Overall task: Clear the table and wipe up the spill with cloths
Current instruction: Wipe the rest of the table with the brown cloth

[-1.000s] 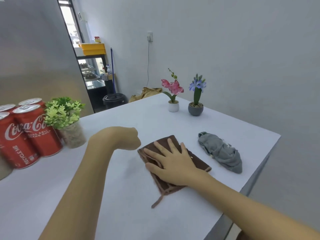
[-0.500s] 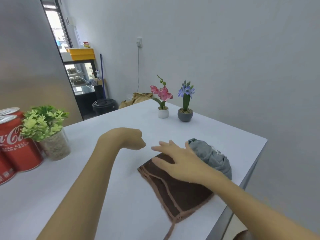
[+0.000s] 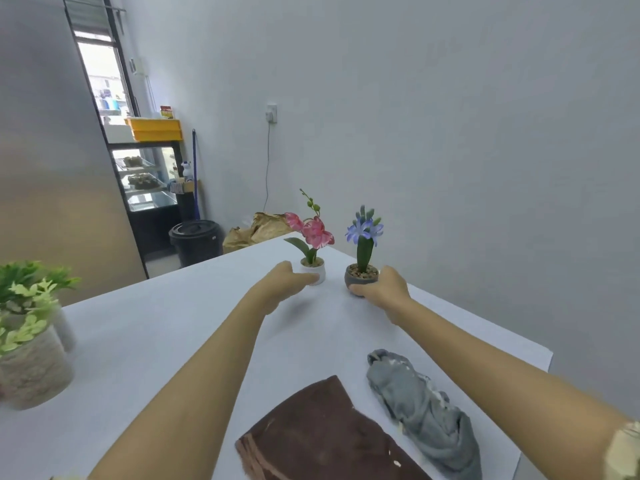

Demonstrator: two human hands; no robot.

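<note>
Right hand (image 3: 384, 289) wrapped around the small grey round pot with the blue flower (image 3: 360, 277); fingers curled on its front and side. Left hand (image 3: 285, 282) at the small white pot with the pink orchid (image 3: 313, 268), fingers touching its side; whether it has closed on the pot, I cannot tell. Both pots stand upright at the far end of the white worktop (image 3: 173, 327). Near edge: folded brown cloth (image 3: 322, 441), crumpled grey cloth (image 3: 422, 407) just beside it on the right. Far left: green plant in a pale textured pot (image 3: 31, 341).
</note>
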